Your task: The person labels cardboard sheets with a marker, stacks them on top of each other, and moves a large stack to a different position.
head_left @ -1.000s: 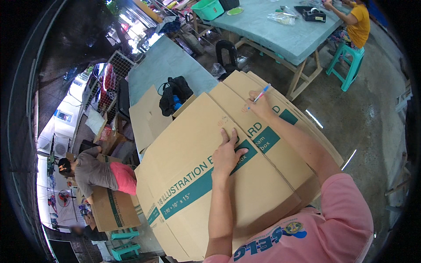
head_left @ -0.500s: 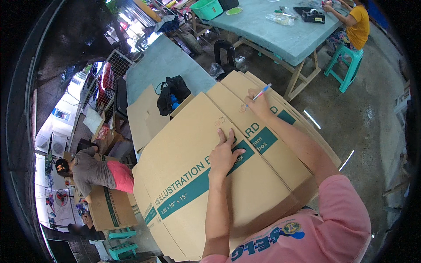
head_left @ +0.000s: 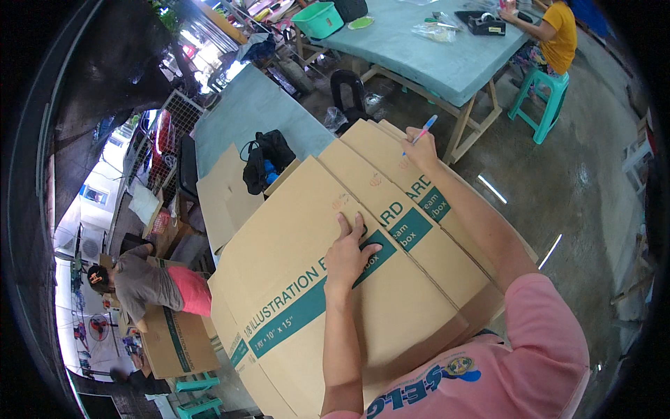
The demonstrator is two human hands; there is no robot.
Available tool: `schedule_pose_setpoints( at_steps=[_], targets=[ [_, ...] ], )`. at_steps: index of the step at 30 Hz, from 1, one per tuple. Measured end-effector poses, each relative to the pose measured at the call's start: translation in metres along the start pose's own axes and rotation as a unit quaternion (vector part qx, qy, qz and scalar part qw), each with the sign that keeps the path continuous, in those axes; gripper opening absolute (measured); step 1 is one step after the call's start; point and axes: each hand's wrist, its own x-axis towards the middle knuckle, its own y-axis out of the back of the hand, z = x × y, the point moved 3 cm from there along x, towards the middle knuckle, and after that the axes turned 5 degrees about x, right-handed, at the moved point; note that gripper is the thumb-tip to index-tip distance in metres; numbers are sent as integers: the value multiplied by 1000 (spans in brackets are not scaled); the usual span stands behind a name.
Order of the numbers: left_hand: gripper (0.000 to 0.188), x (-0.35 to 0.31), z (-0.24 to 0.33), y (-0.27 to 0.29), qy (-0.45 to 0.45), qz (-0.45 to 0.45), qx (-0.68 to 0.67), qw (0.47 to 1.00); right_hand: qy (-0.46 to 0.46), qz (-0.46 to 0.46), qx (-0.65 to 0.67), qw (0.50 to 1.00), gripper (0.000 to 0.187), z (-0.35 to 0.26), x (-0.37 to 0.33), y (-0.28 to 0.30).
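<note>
1. Grey floor is being partly hidden by brown cartons with green stripes, which are being stacked in overlapping steps right in front of a pink shirt.
2. On the nearest carton, the stripe is being partly covered by the left hand; its index and middle fingers are being spread slightly, the thumb is being held out wide, and nothing is being gripped.
3. Farther up, a pink-and-blue pen is being pinched in the closed fingers of the right hand, over an exposed strip of a carton farther back. Its tip is being held just beside a reddish mark; whether the carton is being touched cannot be told.
4. Beyond the stack, a black bag and a cardboard sheet are being supported by a blue-green table.
5. To the left, another carton is being leaned over by a co-worker in grey.
6. Farthest off, a green stool is being occupied by a person in yellow at a second table.
</note>
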Motion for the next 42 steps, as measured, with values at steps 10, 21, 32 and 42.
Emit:
schedule_pose_setpoints(
  at_steps=[10, 21, 32, 42],
  targets=[
    [75, 1, -4, -5, -4, 10, -7, 1000, 3, -20, -18, 1000, 28, 0, 2, -1],
    [75, 0, 1, -1, 5, 1, 15, 1000, 13, -33, 39, 999, 33, -2, 1, 6],
    [76, 1, -1, -2, 1, -1, 9, 1000, 16, -23, -5, 1000, 28, -2, 0, 8],
    [75, 1, -2, -5, -5, 16, 14, 1000, -4, -12, -13, 1000, 28, 2, 1, 8]
  ],
)
